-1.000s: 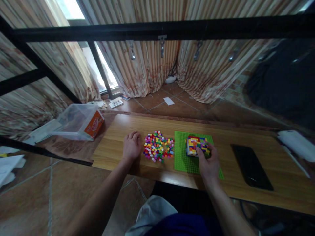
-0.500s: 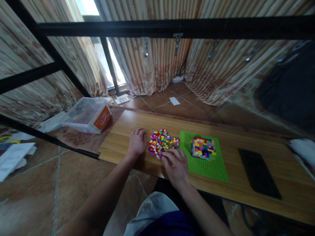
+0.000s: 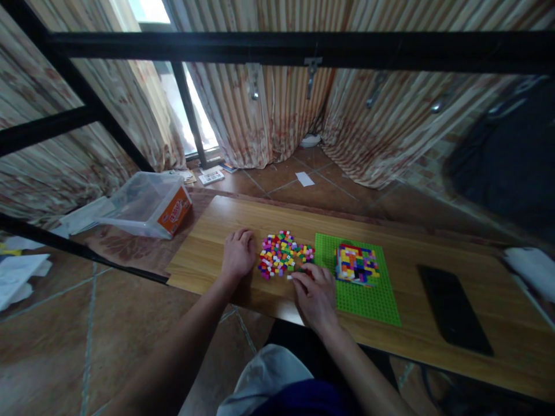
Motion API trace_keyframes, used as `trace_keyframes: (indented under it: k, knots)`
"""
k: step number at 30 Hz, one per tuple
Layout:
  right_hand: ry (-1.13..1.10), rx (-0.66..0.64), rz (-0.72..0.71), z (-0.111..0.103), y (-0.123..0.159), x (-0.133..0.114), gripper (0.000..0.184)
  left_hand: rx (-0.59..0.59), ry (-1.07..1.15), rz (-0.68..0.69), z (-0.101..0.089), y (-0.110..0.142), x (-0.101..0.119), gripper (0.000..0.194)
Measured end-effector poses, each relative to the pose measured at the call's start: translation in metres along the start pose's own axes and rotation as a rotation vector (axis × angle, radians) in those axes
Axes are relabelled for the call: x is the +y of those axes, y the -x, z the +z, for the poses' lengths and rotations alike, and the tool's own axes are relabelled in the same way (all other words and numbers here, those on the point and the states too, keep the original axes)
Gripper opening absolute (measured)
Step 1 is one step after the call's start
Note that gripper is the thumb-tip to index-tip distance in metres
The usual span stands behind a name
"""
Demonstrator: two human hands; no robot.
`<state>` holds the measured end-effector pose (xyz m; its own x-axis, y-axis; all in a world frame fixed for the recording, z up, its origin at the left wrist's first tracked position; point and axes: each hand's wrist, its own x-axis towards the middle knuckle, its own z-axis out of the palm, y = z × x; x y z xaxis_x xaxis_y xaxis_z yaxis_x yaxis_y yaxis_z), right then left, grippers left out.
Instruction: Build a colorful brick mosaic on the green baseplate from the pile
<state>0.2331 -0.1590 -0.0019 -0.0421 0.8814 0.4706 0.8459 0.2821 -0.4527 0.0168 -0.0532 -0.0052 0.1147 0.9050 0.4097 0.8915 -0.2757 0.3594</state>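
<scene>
Just beside right grip (image 3: 317,293): loose bricks (image 3: 281,254).

Dim room, window glare upper left, edges stretched

The baseplate (image 3: 368,306) is bright green; the loose bricks (image 3: 277,254) mix pink, yellow, white, red and green. The far curtains (image 3: 286,115) carry cream and rust stripes, with what seem reddish florals lower down.

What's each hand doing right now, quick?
Left hand: resting on the table, fingers curled.
Right hand: at the loose bricks; can't tell whether it grips one.
</scene>
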Motion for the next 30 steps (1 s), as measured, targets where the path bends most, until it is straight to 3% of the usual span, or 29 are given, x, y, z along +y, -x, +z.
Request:
trace_keyframes:
  k: [4,10,15,24,30]
  knots:
    - [-0.001,0.006,0.0,0.002,-0.006,-0.008,0.017,0.007,-0.01,0.011,0.0,0.0,0.0,0.025]
    - [0.017,-0.088,-0.019,0.014,-0.014,-0.024,0.02,0.001,-0.002,0.014,-0.002,0.0,0.001,0.024]
    - [0.023,-0.089,-0.025,0.018,-0.012,-0.022,0.016,-0.006,0.004,0.005,-0.004,-0.001,0.002,0.024]
    - [-0.013,-0.124,-0.031,0.004,-0.003,-0.016,0.013,-0.01,0.002,0.001,-0.002,0.0,0.001,0.025]
    - [-0.008,-0.145,-0.025,0.011,-0.009,-0.024,0.009,0.0,-0.001,0.012,-0.004,-0.001,0.002,0.026]
